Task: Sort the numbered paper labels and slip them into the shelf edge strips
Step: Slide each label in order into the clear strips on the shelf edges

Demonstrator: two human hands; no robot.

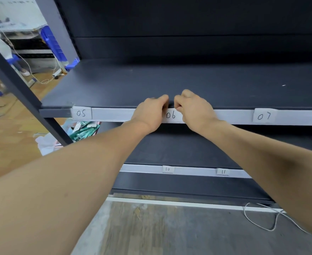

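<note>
At the upper shelf's [151,83] front edge, the left hand [149,111] and right hand [194,109] pinch label 06 [171,115] with curled fingers in the strip [114,114]. They hide its side edges, and the left fingertips are out of sight.

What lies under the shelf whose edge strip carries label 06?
A lower dark shelf whose strip shows label 10 and label 11. The left forearm and right forearm cover its ends; any labels there are hidden.
</note>
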